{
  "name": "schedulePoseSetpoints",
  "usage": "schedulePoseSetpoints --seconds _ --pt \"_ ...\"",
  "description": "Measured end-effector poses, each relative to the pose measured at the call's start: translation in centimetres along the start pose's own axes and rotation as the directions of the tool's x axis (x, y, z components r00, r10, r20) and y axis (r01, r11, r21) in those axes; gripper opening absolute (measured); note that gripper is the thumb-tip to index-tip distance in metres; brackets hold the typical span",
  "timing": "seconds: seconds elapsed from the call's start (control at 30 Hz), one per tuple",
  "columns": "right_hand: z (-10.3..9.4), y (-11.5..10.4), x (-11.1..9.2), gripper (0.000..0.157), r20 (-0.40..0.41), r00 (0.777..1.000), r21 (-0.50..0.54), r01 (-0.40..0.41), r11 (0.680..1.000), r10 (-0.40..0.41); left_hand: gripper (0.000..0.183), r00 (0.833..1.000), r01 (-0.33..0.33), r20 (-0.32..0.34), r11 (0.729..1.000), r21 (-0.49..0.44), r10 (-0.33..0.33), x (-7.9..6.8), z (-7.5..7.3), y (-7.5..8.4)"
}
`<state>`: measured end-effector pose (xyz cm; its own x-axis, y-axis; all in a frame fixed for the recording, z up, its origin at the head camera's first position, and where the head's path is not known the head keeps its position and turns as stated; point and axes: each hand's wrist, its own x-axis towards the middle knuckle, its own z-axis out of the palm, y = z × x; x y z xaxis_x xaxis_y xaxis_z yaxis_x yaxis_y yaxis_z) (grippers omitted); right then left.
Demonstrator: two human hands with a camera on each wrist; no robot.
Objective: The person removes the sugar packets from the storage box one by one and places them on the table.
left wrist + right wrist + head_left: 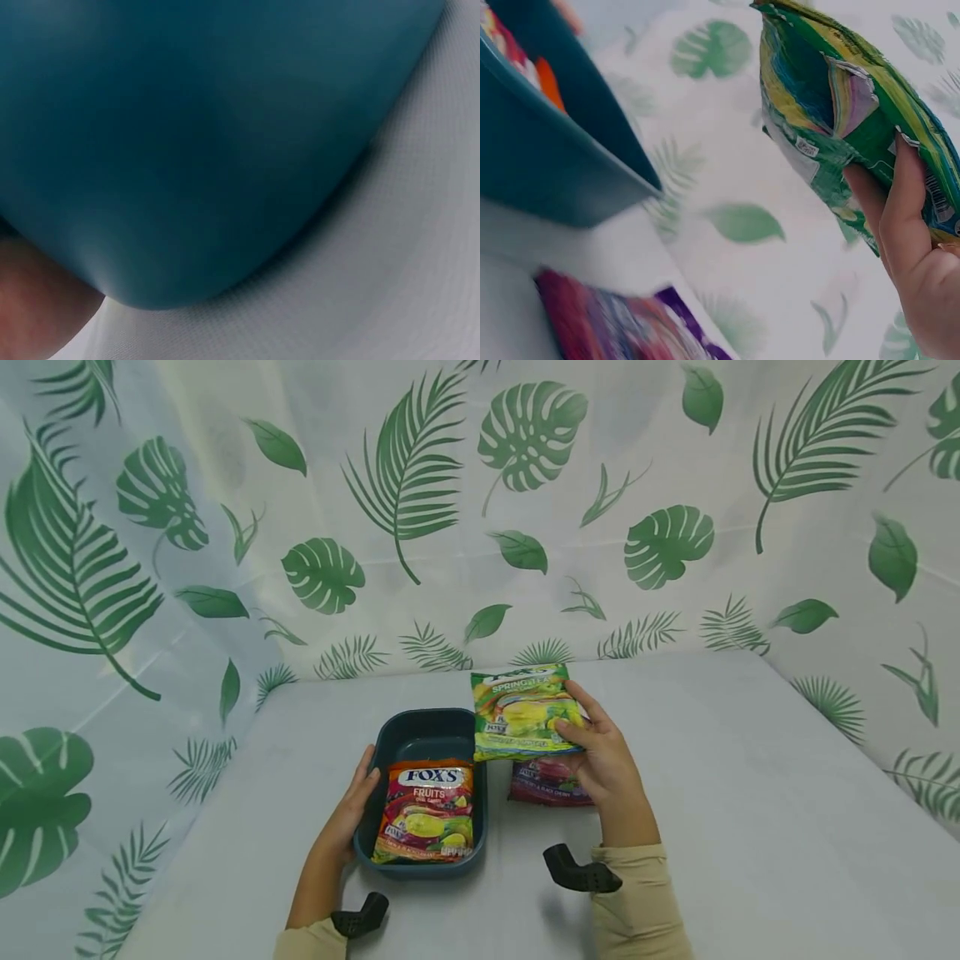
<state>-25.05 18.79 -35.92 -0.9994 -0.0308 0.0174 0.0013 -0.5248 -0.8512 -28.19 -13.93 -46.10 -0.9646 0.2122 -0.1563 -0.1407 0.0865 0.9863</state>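
My right hand (pixel 606 764) pinches a green and yellow bag of Fox's Spring Tea candy (pixel 521 714), thumb on its front and fingers behind it. The bag is held up at the right rim of a dark teal plastic bin (pixel 480 827). My left hand (pixel 352 806) holds the bin's left wall, its thumb at the rim. Inside the bin lies an orange and red bag of Fox's Fruits candy (pixel 427 814). The left wrist view is mostly filled by the bin's outer wall (pixel 202 150). In the right wrist view, the green bag's back (pixel 855 127) faces the camera.
A purple candy bag (pixel 547 783) lies on the white table (pixel 750 793) right of the bin, partly hidden by the green bag and my right hand. Behind the table hangs a white curtain with green leaf prints (pixel 517 552).
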Motion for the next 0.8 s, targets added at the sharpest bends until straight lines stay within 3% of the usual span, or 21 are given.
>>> schedulePoseSetpoints --seconds 0.13,0.27,0.43,0.57,0.67,0.73,0.8 --pt "-2.0 -1.1 -0.3 0.064 -0.054 0.998 0.095 0.040 0.995 -0.035 0.059 1.000 0.000 -0.003 1.000 0.015 0.000 0.1 0.0 0.1" --pt "-4.2 -2.0 -0.5 0.069 -0.177 0.983 0.214 0.084 0.973 -0.046 0.058 1.000 0.003 -0.010 1.000 0.023 -0.003 0.1 0.0 0.2" --pt "-6.9 -2.4 -1.0 0.064 -0.366 0.929 0.367 0.196 0.909 -0.053 0.058 1.000 0.004 -0.019 0.999 0.034 -0.004 0.1 0.0 0.4" --pt "-8.8 -2.4 -1.1 0.056 -0.447 0.894 0.446 0.263 0.855 -0.042 0.058 1.000 0.016 -0.024 0.999 0.042 -0.015 0.1 0.0 0.5" --pt "-10.3 -2.2 -1.0 0.051 -0.495 0.869 0.456 0.287 0.843 -0.028 0.058 0.999 0.020 -0.029 0.998 0.054 -0.019 0.1 0.0 0.6" --pt "-11.4 -1.9 -0.8 0.048 -0.525 0.850 0.417 0.296 0.859 -0.038 0.058 0.999 0.021 -0.029 0.998 0.059 -0.019 0.2 0.0 0.6" --pt "-12.2 -1.8 -0.8 0.047 -0.546 0.837 0.427 0.303 0.852 -0.024 0.058 0.999 0.022 -0.031 0.998 0.063 -0.020 0.2 0.1 0.6"
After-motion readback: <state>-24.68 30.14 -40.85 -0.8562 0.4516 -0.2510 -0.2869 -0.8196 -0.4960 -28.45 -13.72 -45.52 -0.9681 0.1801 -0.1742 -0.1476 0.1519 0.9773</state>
